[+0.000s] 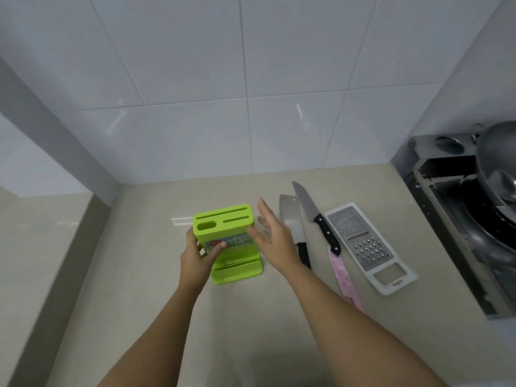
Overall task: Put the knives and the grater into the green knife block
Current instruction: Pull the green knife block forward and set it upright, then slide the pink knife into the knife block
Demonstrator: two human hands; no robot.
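Note:
The green knife block stands upright on the beige counter, its top slots empty. My left hand grips its left side and front. My right hand hovers open just right of the block, fingers spread, holding nothing. Right of that hand lie a cleaver with a black handle, partly hidden by my wrist, a pointed black-handled knife, a pink knife and a white-framed flat grater.
A stove with a wok sits at the right edge. White tiled walls close the back and left. A raised counter ledge runs along the left.

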